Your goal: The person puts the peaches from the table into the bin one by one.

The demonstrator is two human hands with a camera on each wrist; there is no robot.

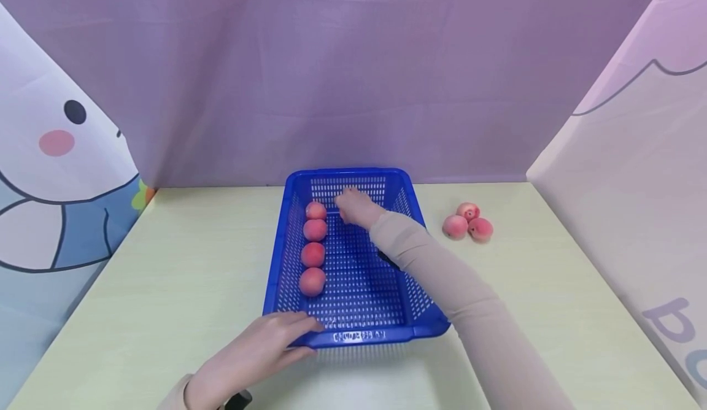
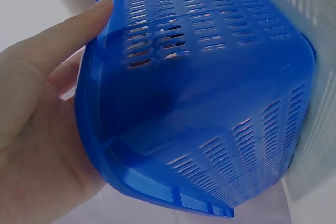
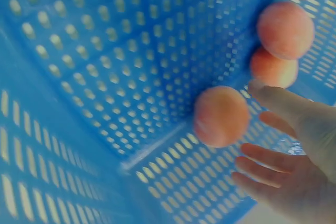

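A person's left hand (image 1: 270,342) is gripping the near rim of a blue, rectangular, perforated plastic basket (image 1: 359,337), its thumb and fingers lying on opposite sides of the edge, probably to keep the basket from sliding on the pale, wood-grained table (image 1: 182,263). The right hand (image 1: 356,206) is hovering inside at the far end, its thumb and fingers parted and closing round nothing. A single round, pinkish-red peach (image 3: 221,116) is sitting just beside those fingertips, near the far wall; whether they are touching it, one cannot tell. Four similar peaches (image 1: 315,230) are lining up along the basket's left side, seemingly set against that wall so that the row stays straight and the floor to the right stays free. Three loose peaches (image 1: 455,226) are clustering on the table to the basket's right, presumably kept within easy reach of the right arm.
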